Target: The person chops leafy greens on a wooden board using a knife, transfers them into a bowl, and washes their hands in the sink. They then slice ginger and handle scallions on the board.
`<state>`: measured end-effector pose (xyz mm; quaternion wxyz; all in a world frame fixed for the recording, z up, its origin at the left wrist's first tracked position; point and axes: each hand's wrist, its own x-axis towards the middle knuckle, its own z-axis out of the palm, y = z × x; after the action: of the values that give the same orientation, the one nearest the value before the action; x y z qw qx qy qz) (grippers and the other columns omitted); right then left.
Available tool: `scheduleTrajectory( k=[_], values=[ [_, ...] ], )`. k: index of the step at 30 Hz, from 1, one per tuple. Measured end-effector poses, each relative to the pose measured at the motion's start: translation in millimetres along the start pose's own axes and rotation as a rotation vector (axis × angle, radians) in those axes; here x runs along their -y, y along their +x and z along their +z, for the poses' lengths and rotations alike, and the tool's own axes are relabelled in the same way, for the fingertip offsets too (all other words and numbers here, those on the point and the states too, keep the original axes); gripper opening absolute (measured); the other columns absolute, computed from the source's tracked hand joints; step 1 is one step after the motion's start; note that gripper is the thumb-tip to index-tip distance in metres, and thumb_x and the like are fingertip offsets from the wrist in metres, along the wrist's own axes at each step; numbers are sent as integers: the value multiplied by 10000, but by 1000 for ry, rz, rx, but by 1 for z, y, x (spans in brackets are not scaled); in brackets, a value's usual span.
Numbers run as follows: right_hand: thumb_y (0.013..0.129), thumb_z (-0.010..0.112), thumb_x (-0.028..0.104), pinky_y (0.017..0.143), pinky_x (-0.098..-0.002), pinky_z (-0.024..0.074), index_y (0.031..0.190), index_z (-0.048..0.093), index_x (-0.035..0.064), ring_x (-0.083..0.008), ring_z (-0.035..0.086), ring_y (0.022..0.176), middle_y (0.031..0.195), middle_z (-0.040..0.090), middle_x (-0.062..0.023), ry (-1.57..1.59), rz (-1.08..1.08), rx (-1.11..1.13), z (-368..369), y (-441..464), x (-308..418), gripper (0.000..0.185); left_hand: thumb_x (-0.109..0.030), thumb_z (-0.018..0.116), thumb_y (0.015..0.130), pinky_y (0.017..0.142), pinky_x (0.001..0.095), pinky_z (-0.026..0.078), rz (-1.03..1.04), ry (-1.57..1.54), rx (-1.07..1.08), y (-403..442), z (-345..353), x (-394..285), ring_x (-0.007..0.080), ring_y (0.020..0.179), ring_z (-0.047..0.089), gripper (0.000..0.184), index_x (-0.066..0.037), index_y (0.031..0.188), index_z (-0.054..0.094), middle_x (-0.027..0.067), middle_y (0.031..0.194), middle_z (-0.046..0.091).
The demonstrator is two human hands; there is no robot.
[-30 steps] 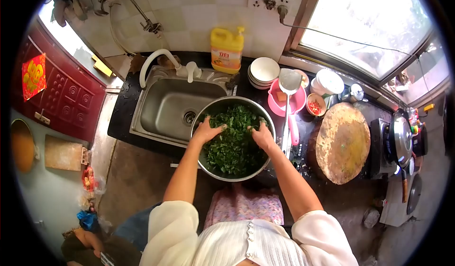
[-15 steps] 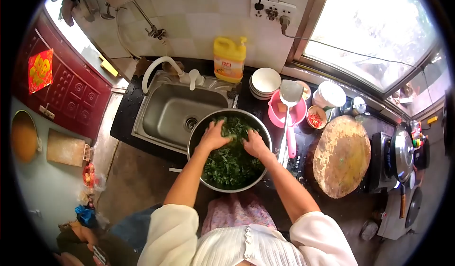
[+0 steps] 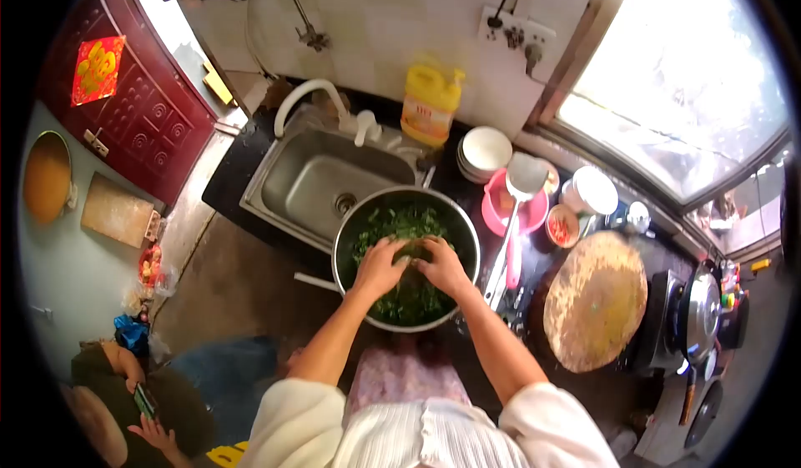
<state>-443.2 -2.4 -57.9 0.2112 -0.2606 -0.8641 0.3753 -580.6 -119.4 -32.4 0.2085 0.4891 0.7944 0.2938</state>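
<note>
A large steel basin (image 3: 472,259) in front of me contains dark leafy greens (image 3: 406,223) in water. Both hands are inside it, close together near the middle. My left hand (image 3: 382,265) curls its fingers over the greens, its thumb pointing towards the other hand. My right hand (image 3: 440,266) mirrors it, the fingers bent and pressed into the leaves. The fingertips are partly hidden. Between the palms some murky water shows.
Behind the basin lie a steel sink (image 3: 321,163) and a yellow detergent jug (image 3: 431,105). To the right are stacked white bowls (image 3: 486,148), a pink strainer (image 3: 494,209), a spatula (image 3: 509,218) and a round chopping board (image 3: 596,301). A seated person (image 3: 154,410) holds a phone at lower left.
My hands have come together from opposite sides of the basin, drawing greens inward and baring water between them. The head view has shifted, and more of the seated person shows.
</note>
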Motion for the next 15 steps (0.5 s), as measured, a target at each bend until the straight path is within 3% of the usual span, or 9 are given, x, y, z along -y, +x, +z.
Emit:
scheduleTrajectory(
  k=[1,3,5,7,9,11,13,14,15],
  values=[
    [859,610,106,883,-397,493,1220,609,62,-297,616,1025,1102,635,-129,116,57,-111,-1,-10,2,363,-191,660,852,960,440,450,-44,-43,-30,-12,-10,-11,379,1098,548,354,-129,1201,658,178,1227,591],
    [921,556,157,860,-378,499,1298,557,57,-251,608,977,1147,623,-130,878,650,158,-19,-3,10,391,-181,682,833,943,424,446,-30,-198,-72,-21,-13,-43,365,1090,548,254,-81,1066,683,170,1144,608],
    [974,526,309,900,-376,472,1239,578,34,-228,583,1007,1140,612,-105,1417,849,-66,-5,-2,13,385,-177,683,835,962,439,423,182,-322,-228,-30,6,-79,372,1072,543,220,-77,1031,668,153,1109,600],
    [984,488,432,925,-411,459,1267,527,31,-268,558,1065,1180,579,-118,1786,955,-4,-21,-5,30,492,-159,667,833,978,451,383,325,-78,-336,-22,42,-53,339,1102,515,201,-100,1025,659,111,1108,586],
    [983,354,569,962,-483,422,1323,429,49,-298,541,1104,1184,556,-120,1815,838,209,-25,-18,27,626,-135,651,837,956,459,373,251,277,-323,-7,31,-20,312,1099,503,158,-101,991,660,86,1085,577],
    [983,338,571,969,-505,414,1310,450,60,-299,526,1134,1194,549,-127,1721,932,199,-50,-23,59,617,-116,641,828,943,456,374,106,143,-204,-7,-4,-36,292,1090,515,143,-113,966,673,70,1034,604],
    [983,337,567,993,-528,399,1369,414,63,-326,488,1186,1303,490,-153,1855,837,245,-18,-26,6,640,-110,643,826,937,447,392,86,-234,-197,-11,-2,-53,294,1051,545,131,-109,953,675,75,1041,623],
    [984,337,566,1005,-539,392,1398,396,64,-339,469,1212,1357,461,-166,1919,779,278,-6,-22,-11,653,-157,647,836,955,412,392,233,-146,-178,-16,4,-61,284,1031,563,142,-123,971,675,54,1089,620],
    [981,332,571,1032,-552,373,1431,392,62,-367,476,1206,1425,426,-184,1829,856,64,-11,-16,18,682,-163,661,832,974,419,380,411,-46,-242,-22,21,-59,284,1075,544,151,-121,975,681,72,1103,616]
  ],
)
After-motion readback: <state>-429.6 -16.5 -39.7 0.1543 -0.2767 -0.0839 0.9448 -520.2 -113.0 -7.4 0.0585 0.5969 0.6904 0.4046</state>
